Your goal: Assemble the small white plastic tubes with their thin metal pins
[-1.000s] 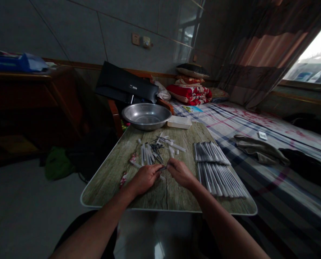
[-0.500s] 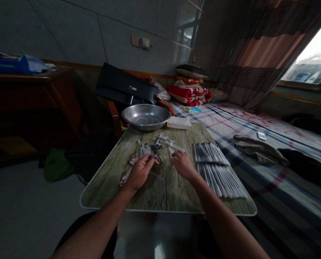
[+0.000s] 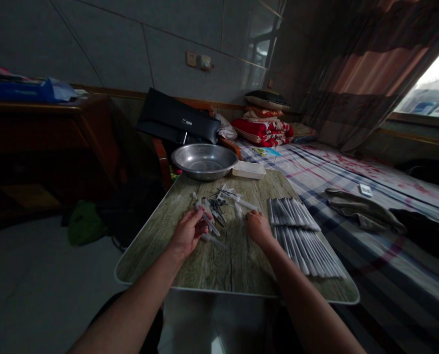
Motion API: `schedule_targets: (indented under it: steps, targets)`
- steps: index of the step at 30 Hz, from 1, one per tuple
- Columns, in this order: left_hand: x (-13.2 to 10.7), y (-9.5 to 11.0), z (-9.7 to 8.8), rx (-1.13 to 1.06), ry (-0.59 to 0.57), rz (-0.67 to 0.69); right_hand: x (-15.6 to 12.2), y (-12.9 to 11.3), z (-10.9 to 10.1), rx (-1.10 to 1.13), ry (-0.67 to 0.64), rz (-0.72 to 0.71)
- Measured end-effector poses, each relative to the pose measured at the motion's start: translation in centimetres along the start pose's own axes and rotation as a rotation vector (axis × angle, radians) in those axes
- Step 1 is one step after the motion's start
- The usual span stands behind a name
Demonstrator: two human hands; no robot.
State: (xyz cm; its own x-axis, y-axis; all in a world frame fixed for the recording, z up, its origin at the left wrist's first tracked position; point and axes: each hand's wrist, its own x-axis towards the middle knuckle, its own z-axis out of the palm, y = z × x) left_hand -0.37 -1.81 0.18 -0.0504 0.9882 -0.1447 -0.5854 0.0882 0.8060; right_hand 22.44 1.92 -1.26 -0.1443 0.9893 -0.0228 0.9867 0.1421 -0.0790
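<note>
My left hand is closed around a translucent plastic tube, which looks like a pen barrel and slants down to the right. Just beyond it lies a loose pile of clear tubes and thin dark pieces. My right hand rests low over the table with its fingers curled; whatever is under the fingertips is hidden. Next to those fingers is a blurred clear piece. To the right of this hand, pen-like sticks lie side by side in two rows, a far row and a near row.
A steel basin and a white plastic tray stand at the far end of the wood-patterned table. Along the right side is a bed with a plaid sheet. A black monitor-like panel leans behind the basin.
The tube in my left hand now shows clearly, tilted towards the right. My right hand has drawn slightly back from the clear pieces, its fingers curled lower. The view has shifted slightly.
</note>
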Motion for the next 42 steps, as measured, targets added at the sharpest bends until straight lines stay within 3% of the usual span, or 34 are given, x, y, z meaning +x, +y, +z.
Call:
schedule_targets:
  steps: [4, 7, 12, 16, 28, 34, 37, 42]
  targets:
    - [-0.2, 0.1, 0.4, -0.009, 0.036, -0.006, -0.4, 0.5, 0.0, 0.097, 0.073, 0.042]
    - [-0.3, 0.1, 0.5, -0.021, 0.045, -0.033, -0.9, 0.5, -0.8, 0.309, 0.137, 0.054]
    - [-0.1, 0.1, 0.6, -0.086, 0.073, -0.034, -2.8, -1.0, -3.4, 0.963, 0.041, -0.207]
    - [0.2, -0.3, 0.6, -0.108, 0.091, -0.021, -4.1, -2.7, -3.9, 1.221, -0.039, -0.286]
    - [-0.3, -1.2, 1.5, -0.145, 0.058, -0.009, -3.8, -4.7, -2.2, 1.247, 0.045, -0.207]
    - [-0.2, -1.3, 1.3, -0.151, 0.004, -0.063, -3.6, -4.6, -1.0, 1.242, -0.075, -0.08]
    - [-0.4, -1.1, 1.1, -0.075, -0.034, -0.078, -3.7, -4.3, -0.8, 1.21, -0.101, -0.099]
    - [-0.6, -1.2, 1.1, 0.044, -0.011, -0.091, -4.2, -4.3, -1.5, 1.07, -0.006, -0.187]
